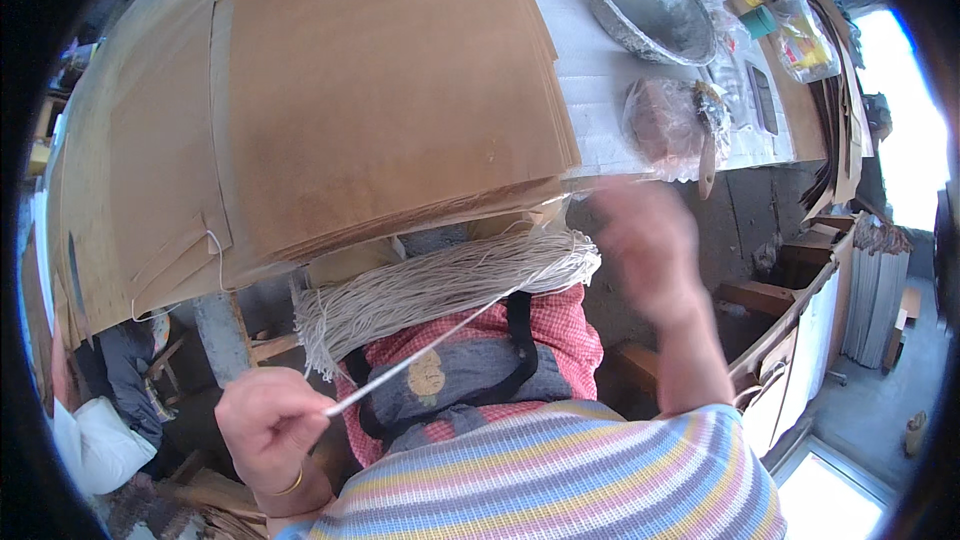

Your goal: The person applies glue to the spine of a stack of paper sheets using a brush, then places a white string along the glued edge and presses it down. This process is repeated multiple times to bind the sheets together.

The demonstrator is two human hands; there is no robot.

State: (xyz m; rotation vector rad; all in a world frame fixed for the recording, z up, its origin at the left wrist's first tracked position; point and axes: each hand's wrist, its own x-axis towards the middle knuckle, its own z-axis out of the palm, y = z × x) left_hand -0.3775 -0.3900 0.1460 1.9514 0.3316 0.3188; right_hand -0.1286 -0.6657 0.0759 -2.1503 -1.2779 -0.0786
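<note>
A thick bundle of pale cords point(440, 290) lies across my lap, just under the front edge of a stack of brown paper sheets point(330, 90) on the table. My left hand point(268, 420) is closed on the end of one single cord point(420, 355), which stretches tight up to the right toward the bundle. My right hand point(645, 245) is raised at the bundle's right end, blurred by motion; whether it holds anything is unclear. Under the cord is a red checked cloth with a grey patch and black straps point(470, 370) on my lap.
A round foil pan point(648, 2) stands at the table's back right. A brown lump in clear plastic point(665, 125) and other plastic-wrapped items point(790, 35) lie beside it. Wooden shelves and white panels point(870, 290) are at the right.
</note>
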